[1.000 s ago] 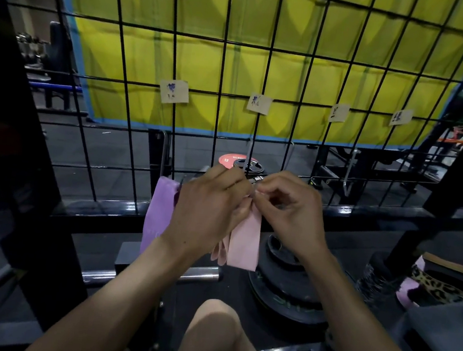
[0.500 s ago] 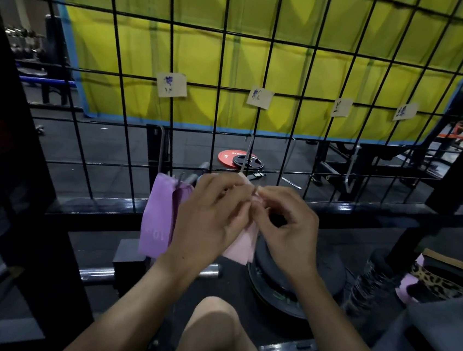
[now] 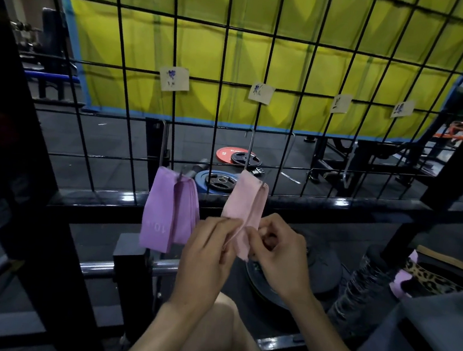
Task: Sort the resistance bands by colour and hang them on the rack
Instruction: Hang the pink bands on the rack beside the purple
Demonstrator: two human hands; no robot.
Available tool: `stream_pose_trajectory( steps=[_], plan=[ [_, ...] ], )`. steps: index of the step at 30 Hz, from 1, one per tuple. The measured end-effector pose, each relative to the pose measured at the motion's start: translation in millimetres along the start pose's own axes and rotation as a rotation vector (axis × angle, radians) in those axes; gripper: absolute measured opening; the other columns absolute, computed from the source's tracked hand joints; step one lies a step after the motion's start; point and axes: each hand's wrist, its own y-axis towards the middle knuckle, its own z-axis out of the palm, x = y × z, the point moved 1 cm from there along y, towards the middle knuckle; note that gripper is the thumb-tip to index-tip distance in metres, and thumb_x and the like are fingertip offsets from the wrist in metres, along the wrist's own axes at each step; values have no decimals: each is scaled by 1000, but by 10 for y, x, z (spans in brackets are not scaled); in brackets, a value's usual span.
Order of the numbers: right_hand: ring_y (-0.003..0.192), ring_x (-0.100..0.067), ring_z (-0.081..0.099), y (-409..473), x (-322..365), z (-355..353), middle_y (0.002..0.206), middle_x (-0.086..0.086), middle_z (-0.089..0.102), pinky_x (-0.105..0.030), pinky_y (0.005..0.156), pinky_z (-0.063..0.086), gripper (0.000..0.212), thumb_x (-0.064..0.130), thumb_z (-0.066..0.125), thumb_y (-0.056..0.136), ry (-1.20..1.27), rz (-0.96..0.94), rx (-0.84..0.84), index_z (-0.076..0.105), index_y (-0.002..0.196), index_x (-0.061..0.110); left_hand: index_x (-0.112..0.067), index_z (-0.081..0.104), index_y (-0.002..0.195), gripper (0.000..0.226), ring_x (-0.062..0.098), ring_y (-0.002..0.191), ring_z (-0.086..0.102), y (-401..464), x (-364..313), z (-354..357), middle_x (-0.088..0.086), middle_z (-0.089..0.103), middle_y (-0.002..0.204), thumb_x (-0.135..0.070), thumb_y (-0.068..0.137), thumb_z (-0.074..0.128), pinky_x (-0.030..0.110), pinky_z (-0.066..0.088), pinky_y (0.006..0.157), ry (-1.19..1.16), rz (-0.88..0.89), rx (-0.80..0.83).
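A black wire grid rack (image 3: 223,80) stands in front of me, with paper labels (image 3: 174,78) clipped along one bar. Several purple resistance bands (image 3: 163,211) hang on a hook under the leftmost label. Pink resistance bands (image 3: 245,205) hang on the hook under the second label. My left hand (image 3: 207,258) pinches their lower left edge. My right hand (image 3: 278,260) pinches the lower right edge, just beside the left hand.
Two bare hooks (image 3: 348,170) hang on the grid to the right. Weight plates (image 3: 293,279) are stacked below my hands, others (image 3: 235,155) lie on the floor behind the grid. A leopard-print bag (image 3: 440,274) sits at the right. My knee (image 3: 217,325) is at bottom centre.
Both hands have dropped from the top of the pink bands to their lower end. The pink bands now hang from the hook, fully visible above my fingers.
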Motion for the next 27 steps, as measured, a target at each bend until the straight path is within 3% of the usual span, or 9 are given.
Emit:
stream_pose_trajectory(
  steps=[4,8,13,17,19,21,24,27],
  plan=[
    [62,-19,68,-31,-38,-9,69,4,67,-48,59,56,17,23,68,96,-20,-35,32,57,83,21,-12,73,116,38,7,98,61,-95,3,11,-6,64,109,5,82,78,25,55,81,-77,17,-7],
    [63,-18,69,-55,14,-56,70,4,69,-49,60,56,14,21,69,96,14,-42,52,60,85,19,-13,75,111,36,0,94,62,-94,-86,29,-6,65,102,5,80,79,11,49,78,-175,-42,-16],
    [67,-18,68,-18,70,-109,73,4,70,-44,64,55,11,19,74,91,-5,-66,97,63,88,20,-13,72,114,32,9,101,64,-74,-39,-54,-9,65,111,0,85,75,22,54,85,-218,-60,54],
    [71,-12,68,-71,70,-131,75,7,71,-41,70,57,10,14,75,88,17,-33,132,67,92,18,-19,71,109,30,7,102,65,-150,9,-164,-18,62,110,-10,82,81,18,52,87,-210,-113,105],
    [72,-9,69,-79,50,-134,74,8,72,-41,74,58,9,12,75,85,25,13,132,68,89,18,-25,69,106,24,5,99,66,-175,12,-209,-18,64,105,-16,86,78,14,52,84,-244,-225,109],
    [72,-9,68,-82,55,-127,73,8,71,-41,75,58,10,12,74,82,7,47,124,67,83,19,-27,68,99,8,6,88,68,-200,9,-210,-14,68,93,-20,95,68,20,56,76,-270,-377,112],
    [68,-8,66,-62,64,-126,69,7,68,-34,71,58,15,9,74,80,-11,58,105,64,77,19,-16,67,92,15,21,68,67,-224,-13,-101,8,69,83,-17,102,57,35,59,58,-506,-765,78],
    [64,-10,63,-39,49,-124,66,5,66,-32,65,54,14,8,73,79,-43,46,88,63,75,16,-5,68,95,24,27,66,61,-170,-111,-34,13,68,81,-26,101,58,33,52,50,-747,-1084,58]
  ],
)
